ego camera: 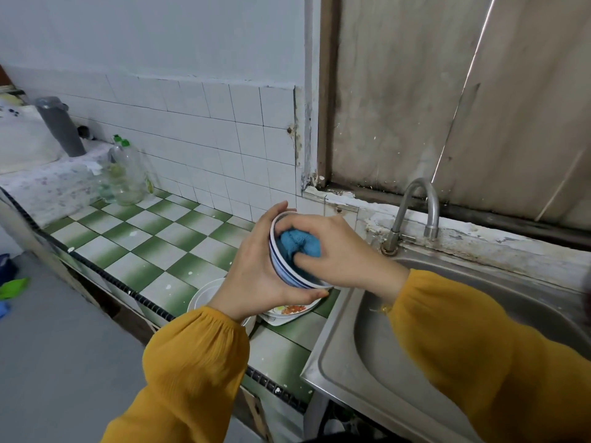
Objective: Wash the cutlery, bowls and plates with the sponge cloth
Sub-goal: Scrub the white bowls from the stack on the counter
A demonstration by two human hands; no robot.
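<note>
Blue sponge cloth (295, 243) is bunched under the curled fingers of the right hand (339, 251) and pressed into the blue-rimmed bowl (287, 276). The left hand (256, 266) grips this bowl round its outside, tilted, above the counter's right end just beside the sink (415, 362). The washing seems to be at this bowl's inside, with its outside probably still to wipe. Beneath the hands, near the front edge of the tiled counter (153, 238), lie a flowered plate (289, 310) and a white bowl (204, 294); washed or not, I cannot tell. No cutlery shows. The tap (415, 199) runs no water, so rinsing looks left to do
</note>
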